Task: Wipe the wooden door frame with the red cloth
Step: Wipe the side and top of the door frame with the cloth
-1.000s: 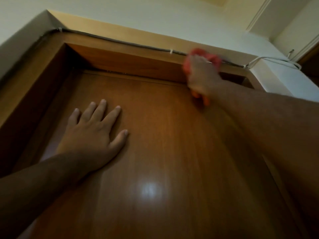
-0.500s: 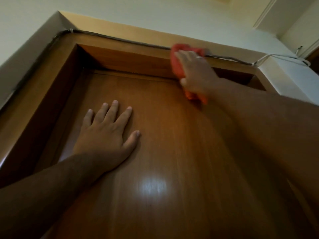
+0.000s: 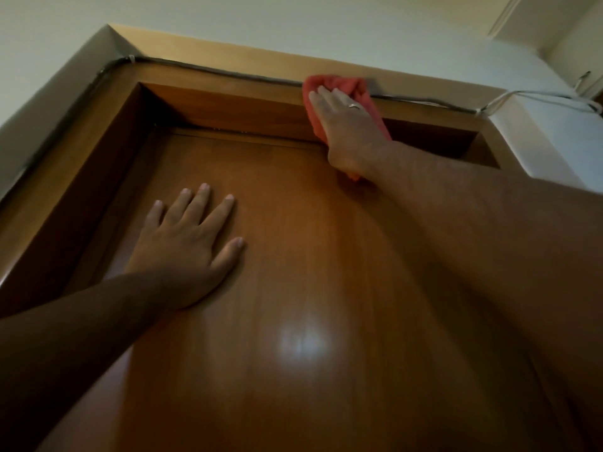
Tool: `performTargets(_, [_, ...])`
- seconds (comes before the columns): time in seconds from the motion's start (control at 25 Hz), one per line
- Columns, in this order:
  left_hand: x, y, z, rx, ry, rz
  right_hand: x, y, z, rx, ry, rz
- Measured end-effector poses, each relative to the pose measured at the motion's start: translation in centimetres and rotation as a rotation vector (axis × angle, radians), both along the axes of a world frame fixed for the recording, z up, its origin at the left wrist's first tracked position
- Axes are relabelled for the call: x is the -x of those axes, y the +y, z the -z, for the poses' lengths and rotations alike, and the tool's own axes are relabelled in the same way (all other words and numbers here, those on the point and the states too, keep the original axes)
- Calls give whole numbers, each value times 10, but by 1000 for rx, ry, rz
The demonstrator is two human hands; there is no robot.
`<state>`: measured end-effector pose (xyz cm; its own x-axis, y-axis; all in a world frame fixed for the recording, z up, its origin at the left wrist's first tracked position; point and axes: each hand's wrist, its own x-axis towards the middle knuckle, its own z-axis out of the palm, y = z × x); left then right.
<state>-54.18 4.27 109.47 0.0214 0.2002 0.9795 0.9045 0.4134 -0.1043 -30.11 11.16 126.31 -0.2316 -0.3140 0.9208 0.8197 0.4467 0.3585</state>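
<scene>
I look up at the top of a wooden door frame (image 3: 228, 102) around a glossy brown door (image 3: 293, 288). My right hand (image 3: 349, 125), with a ring on one finger, presses the red cloth (image 3: 336, 84) flat against the frame's top bar, right of its middle. The cloth also hangs out below my wrist. My left hand (image 3: 189, 243) lies flat on the door with fingers spread, below and left of the cloth, holding nothing.
A dark cable (image 3: 212, 70) runs along the frame's top edge and down its left side, passing just behind the cloth. White cables (image 3: 538, 99) loop over a white ledge at the right. Pale wall and ceiling lie above.
My right hand has slid the red cloth leftward along the top bar and its fingers have flattened out. My left hand stays flat on the door. The camera has shifted slightly.
</scene>
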Motion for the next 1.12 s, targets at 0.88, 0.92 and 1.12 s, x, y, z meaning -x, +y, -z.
performTargets(0.88, [-206,115,68,14,144,191,-201,84,412,381,192,220])
performTargets(0.92, [-207,112,73,38,141,200,-197,80,452,428,208,243])
performTargets(1.12, [-219,108,176,144,177,300,-200,57,463,588,175,185])
